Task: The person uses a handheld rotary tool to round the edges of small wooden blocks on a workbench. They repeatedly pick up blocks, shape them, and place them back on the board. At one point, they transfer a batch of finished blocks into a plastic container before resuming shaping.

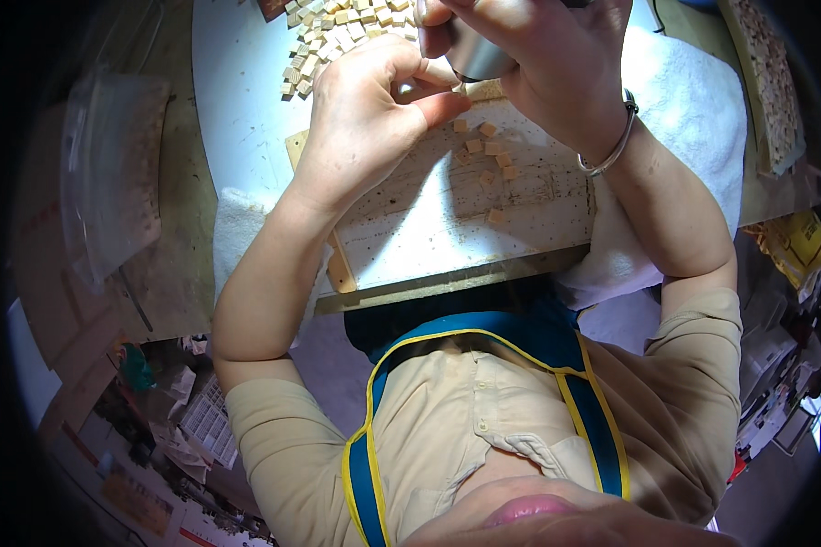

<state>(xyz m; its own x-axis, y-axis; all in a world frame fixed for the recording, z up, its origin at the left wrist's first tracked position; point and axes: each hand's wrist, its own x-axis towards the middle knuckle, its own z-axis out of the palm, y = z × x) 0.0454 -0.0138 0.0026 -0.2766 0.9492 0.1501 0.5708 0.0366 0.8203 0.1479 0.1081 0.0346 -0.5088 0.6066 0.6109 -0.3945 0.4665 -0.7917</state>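
Observation:
My right hand (pixel 556 73) is wrapped round a grey, rounded tool (pixel 480 56) with a dark narrow tip; its upper part is cut off by the frame's top. Close to that tip, the thumb and fingers of my left hand (pixel 360 123) are pinched together. Whatever they grip is hidden or too small to make out. Both hands are above a worn white board (pixel 401 232) with dark marks. Several small wooden cubes (pixel 491 148) lie scattered on the board, below and between my hands. Beyond my left hand is a heap of similar pale wooden cubes (pixel 337 36).
White towels lie on both sides, a large one (pixel 693 128) under my right forearm and another (pixel 237 219) by my left. A clear plastic box (pixel 109 182) stands at the far left. On the right are a tray of brownish pieces (pixel 762 82) and a yellow bag (pixel 794 246).

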